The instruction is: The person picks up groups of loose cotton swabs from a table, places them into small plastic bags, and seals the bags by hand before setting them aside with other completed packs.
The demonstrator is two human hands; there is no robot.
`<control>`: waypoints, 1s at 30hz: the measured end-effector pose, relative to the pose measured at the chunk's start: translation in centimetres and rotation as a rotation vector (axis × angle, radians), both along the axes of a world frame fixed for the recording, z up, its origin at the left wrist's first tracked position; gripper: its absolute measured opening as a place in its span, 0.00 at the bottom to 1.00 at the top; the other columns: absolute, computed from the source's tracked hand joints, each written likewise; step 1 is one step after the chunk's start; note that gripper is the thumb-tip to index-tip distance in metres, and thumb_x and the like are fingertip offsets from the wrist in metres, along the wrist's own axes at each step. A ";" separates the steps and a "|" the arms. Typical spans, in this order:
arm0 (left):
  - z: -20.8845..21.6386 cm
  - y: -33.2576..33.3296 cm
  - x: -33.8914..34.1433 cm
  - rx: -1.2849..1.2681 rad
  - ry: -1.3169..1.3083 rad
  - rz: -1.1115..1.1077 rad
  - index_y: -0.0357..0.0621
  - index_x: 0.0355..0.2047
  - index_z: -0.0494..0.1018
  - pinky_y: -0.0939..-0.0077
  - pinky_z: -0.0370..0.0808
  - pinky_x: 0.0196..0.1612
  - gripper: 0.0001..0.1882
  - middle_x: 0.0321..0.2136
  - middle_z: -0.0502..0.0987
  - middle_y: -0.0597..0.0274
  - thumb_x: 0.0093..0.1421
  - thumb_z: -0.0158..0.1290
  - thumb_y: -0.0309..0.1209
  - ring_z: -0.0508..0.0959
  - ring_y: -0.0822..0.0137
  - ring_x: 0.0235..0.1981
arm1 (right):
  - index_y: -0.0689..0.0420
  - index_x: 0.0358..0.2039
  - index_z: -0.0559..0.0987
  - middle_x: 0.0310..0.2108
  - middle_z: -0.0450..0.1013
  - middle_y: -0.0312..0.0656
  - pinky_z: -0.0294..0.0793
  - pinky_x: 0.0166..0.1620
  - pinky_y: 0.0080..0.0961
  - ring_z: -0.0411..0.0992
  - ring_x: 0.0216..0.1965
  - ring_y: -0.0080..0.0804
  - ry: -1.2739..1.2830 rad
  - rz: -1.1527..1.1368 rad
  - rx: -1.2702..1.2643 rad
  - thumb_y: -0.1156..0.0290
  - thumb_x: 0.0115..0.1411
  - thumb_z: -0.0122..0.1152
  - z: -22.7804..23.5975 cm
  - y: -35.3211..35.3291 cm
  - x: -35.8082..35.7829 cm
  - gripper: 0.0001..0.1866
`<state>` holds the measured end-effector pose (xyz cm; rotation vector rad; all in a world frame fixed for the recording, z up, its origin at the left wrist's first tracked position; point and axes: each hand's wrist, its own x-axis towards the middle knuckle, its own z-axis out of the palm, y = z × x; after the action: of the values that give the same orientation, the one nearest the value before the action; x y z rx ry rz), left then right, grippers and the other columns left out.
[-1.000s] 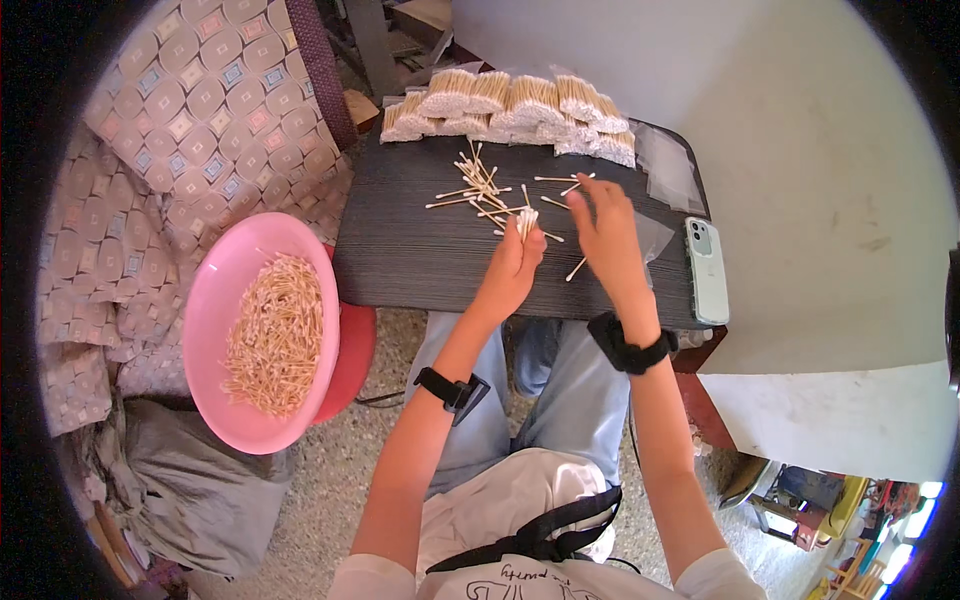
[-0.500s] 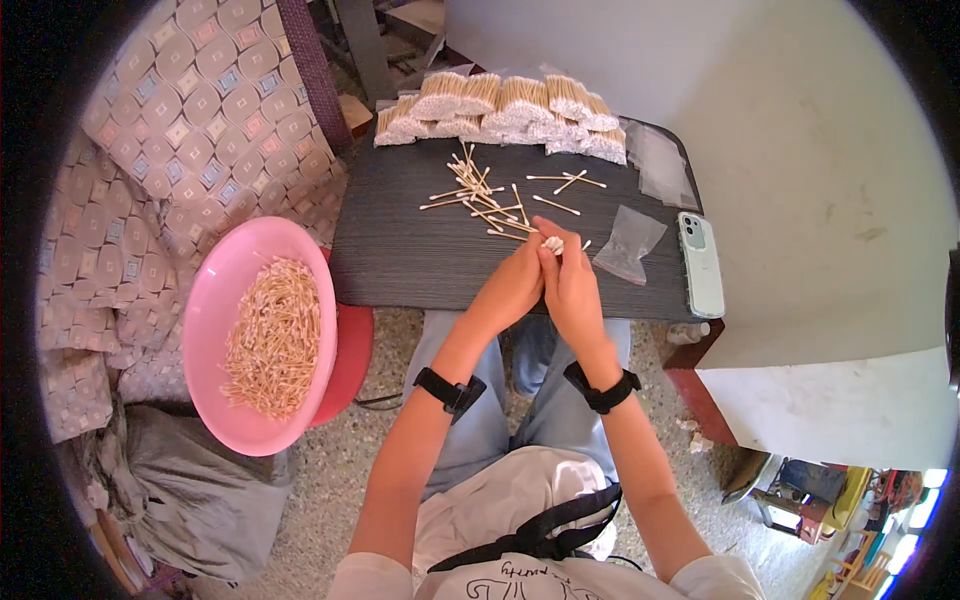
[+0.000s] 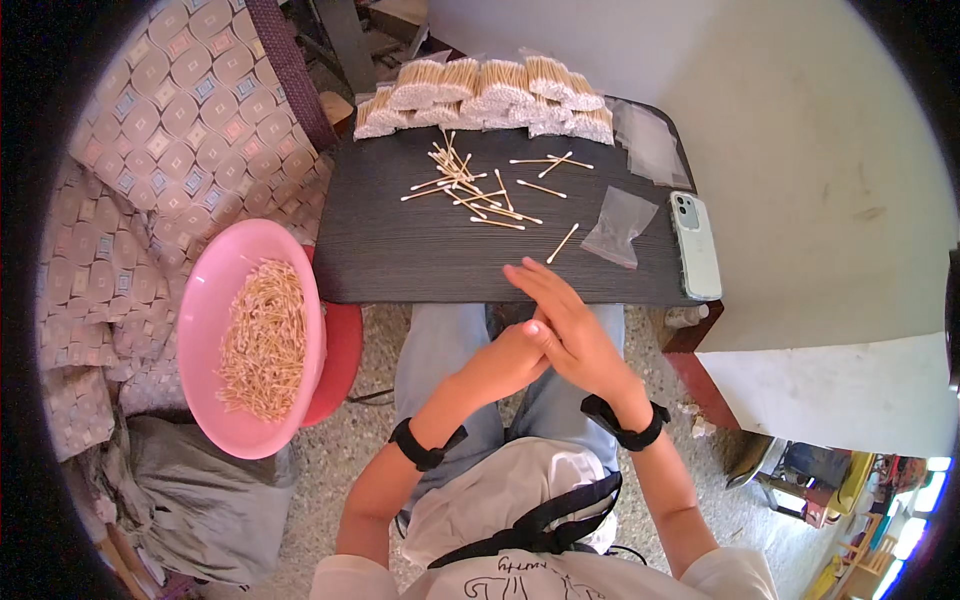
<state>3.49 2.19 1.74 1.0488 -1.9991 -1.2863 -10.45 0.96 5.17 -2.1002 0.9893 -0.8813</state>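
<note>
My left hand (image 3: 505, 358) is closed over my lap, just off the table's near edge. A bundle of cotton swabs showed white tips between my hands a moment ago; now the hands hide it. Against the left hand lies my right hand (image 3: 583, 345), its fingers stretched out and its palm turned toward the left fist. Beyond my fingertips, one cotton swab (image 3: 563, 243) rests alone on the dark table (image 3: 400, 270). Farther off is a loose heap of cotton swabs (image 3: 458, 178), with a few more to its right. An unfilled clear plastic bag (image 3: 620, 228) lies right of the single swab.
Packed bags of cotton swabs (image 3: 485, 90) are stacked along the table's far edge. Flat clear bags (image 3: 648, 145) and a phone (image 3: 696, 245) lie at the right. A pink basin (image 3: 200, 350) of loose swabs stands left, over a red stool (image 3: 338, 365). A wall borders the right.
Both hands have drawn back from the tabletop toward my lap. My right hand's fingers have straightened, and the white swab tips have gone out of sight.
</note>
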 end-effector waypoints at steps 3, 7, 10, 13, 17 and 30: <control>-0.6 -0.3 0.2 0.043 -0.279 -0.102 0.32 0.49 0.58 0.64 0.72 0.41 0.22 0.42 0.71 0.44 0.55 0.51 0.25 0.76 0.48 0.38 | 0.59 0.54 0.66 0.54 0.63 0.49 0.59 0.57 0.37 0.60 0.57 0.48 0.071 -0.130 -0.105 0.66 0.59 0.51 -0.6 0.6 -0.6 0.23; -0.2 0.6 0.7 0.182 -0.005 0.013 0.37 0.51 0.47 0.68 0.73 0.39 0.30 0.38 0.71 0.47 0.56 0.54 0.24 0.78 0.55 0.36 | 0.55 0.52 0.68 0.40 0.69 0.49 0.70 0.41 0.35 0.71 0.41 0.45 -0.006 -0.231 0.070 0.70 0.56 0.56 0.5 2.3 -0.8 0.22; -0.3 1.4 0.6 0.053 -0.013 -0.032 0.41 0.52 0.40 0.71 0.72 0.39 0.36 0.35 0.70 0.48 0.54 0.56 0.23 0.77 0.60 0.36 | 0.56 0.44 0.71 0.31 0.72 0.47 0.72 0.30 0.34 0.73 0.29 0.46 0.097 -0.396 0.276 0.69 0.57 0.56 0.2 4.1 -0.5 0.14; 0.2 2.2 0.3 -0.087 0.126 0.001 0.39 0.51 0.45 0.64 0.73 0.32 0.32 0.26 0.74 0.46 0.54 0.55 0.23 0.78 0.49 0.30 | 0.57 0.36 0.71 0.23 0.72 0.45 0.71 0.25 0.37 0.73 0.23 0.48 0.066 -0.416 0.086 0.69 0.59 0.55 -2.3 5.0 -0.3 0.08; 0.8 3.3 0.4 0.110 0.152 -0.021 0.42 0.54 0.41 0.73 0.72 0.37 0.37 0.35 0.71 0.50 0.54 0.55 0.20 0.76 0.63 0.34 | 0.59 0.34 0.70 0.23 0.72 0.46 0.70 0.25 0.35 0.73 0.23 0.47 0.000 -0.328 0.014 0.70 0.59 0.54 -2.0 5.3 -0.5 0.06; 3.1 4.6 -1.3 0.530 0.525 0.494 0.41 0.39 0.69 0.88 0.62 0.17 0.32 0.20 0.73 0.67 0.66 0.25 0.55 0.68 0.81 0.17 | 0.61 0.32 0.70 0.27 0.72 0.48 0.70 0.25 0.30 0.72 0.23 0.39 -0.195 -0.486 0.156 0.75 0.63 0.46 -0.2 7.4 1.7 0.05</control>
<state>2.15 6.78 4.83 1.1782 -0.9543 -1.6220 -8.75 8.34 4.94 -1.6307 1.4388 -1.1748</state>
